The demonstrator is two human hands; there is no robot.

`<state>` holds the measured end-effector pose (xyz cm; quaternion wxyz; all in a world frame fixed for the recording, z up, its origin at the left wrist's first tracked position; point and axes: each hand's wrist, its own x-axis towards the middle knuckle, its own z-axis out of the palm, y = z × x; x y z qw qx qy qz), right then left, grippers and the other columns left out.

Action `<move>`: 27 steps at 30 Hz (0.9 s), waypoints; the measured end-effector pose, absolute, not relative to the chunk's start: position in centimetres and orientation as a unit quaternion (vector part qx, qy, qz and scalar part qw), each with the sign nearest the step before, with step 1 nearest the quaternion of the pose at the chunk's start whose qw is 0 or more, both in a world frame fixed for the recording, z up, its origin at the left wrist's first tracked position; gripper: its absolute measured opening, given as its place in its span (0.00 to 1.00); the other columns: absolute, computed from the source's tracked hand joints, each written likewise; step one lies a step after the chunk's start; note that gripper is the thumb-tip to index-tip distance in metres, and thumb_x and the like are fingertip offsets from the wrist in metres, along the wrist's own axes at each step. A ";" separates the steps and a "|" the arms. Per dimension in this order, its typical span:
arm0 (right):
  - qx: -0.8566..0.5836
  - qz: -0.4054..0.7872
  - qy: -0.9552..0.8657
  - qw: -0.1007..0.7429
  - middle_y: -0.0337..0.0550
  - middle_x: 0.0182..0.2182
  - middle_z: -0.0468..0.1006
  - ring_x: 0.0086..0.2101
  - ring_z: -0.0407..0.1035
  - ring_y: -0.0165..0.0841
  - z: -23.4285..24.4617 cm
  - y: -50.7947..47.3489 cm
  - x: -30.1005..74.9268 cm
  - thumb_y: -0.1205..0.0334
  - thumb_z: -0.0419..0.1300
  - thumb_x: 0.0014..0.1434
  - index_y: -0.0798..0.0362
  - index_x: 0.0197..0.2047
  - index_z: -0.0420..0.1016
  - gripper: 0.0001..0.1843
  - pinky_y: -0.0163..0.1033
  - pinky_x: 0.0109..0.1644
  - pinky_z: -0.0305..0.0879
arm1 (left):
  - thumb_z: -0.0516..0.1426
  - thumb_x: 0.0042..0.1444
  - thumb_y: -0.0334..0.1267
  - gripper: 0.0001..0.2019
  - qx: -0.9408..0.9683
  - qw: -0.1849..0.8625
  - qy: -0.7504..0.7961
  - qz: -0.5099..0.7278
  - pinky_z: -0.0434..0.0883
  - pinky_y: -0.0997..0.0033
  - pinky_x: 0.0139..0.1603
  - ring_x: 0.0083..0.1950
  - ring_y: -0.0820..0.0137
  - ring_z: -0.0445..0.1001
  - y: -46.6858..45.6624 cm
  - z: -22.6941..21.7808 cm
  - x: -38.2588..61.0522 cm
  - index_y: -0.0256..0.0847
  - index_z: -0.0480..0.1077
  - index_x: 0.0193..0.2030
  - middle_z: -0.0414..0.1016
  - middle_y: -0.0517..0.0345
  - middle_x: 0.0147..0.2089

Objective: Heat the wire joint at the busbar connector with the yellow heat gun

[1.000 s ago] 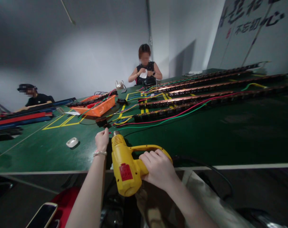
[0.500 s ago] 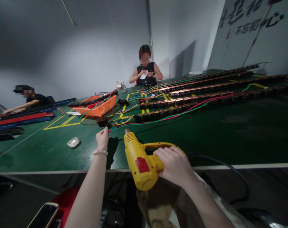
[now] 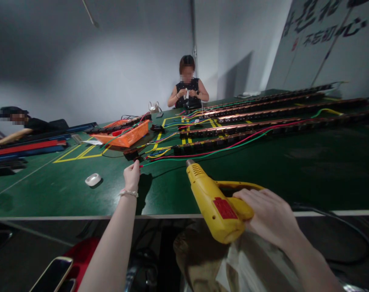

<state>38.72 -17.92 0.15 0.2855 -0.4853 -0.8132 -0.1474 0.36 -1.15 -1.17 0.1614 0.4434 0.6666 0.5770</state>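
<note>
Pinched between the fingers of my left hand (image 3: 131,177) is the end of a green wire (image 3: 166,159), with a bit of red showing at its tip. The wire runs off to the right along the nearest black strip assembly (image 3: 209,144), beside a red wire (image 3: 227,148). My right hand (image 3: 268,213) is wrapped round the handle of a yellow heat gun (image 3: 215,202). Its metal nozzle (image 3: 189,162) points away from me, just below the green wire and well to the right of my left hand. A small black block (image 3: 132,154) lies just beyond my left fingers.
An orange basket (image 3: 132,137) holding strips and wires stands beyond my left hand. A white oval dish (image 3: 93,179) is at the left. Several long strips lie across the green table (image 3: 172,194). Two people sit across from me. A black cord (image 3: 333,211) trails at the right.
My right hand has carried the heat gun to the right, away from my left hand. The left hand still pinches the wire end. The person at the left has leaned further left.
</note>
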 end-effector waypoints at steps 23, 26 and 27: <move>-0.530 -0.106 -0.797 0.271 0.38 0.31 0.78 0.32 0.70 0.34 1.1 -17.2 35.0 0.64 0.59 0.48 0.51 0.36 0.69 0.10 0.39 0.38 0.54 | 0.50 0.50 0.52 0.19 0.453 0.175 0.671 0.561 0.55 0.73 0.23 0.19 0.74 0.57 -0.3 -1.4 0.4 0.40 0.61 0.17 0.56 0.63 0.14; -0.532 -0.093 -0.801 0.258 0.41 0.32 0.78 0.33 0.70 0.36 1.2 -17.0 32.6 0.62 0.59 0.48 0.52 0.37 0.70 0.10 0.41 0.38 0.53 | 0.50 0.50 0.52 0.19 0.453 0.172 0.675 0.556 0.55 0.73 0.23 0.19 0.74 0.57 -0.3 -1.5 0.4 0.40 0.61 0.17 0.56 0.63 0.14; -0.533 -0.087 -0.803 0.251 0.42 0.33 0.78 0.34 0.69 0.37 1.2 -16.9 31.8 0.62 0.60 0.48 0.53 0.37 0.70 0.10 0.41 0.39 0.52 | 0.50 0.50 0.52 0.19 0.453 0.172 0.677 0.554 0.54 0.73 0.23 0.19 0.74 0.57 -0.3 -1.5 0.4 0.40 0.60 0.17 0.56 0.63 0.14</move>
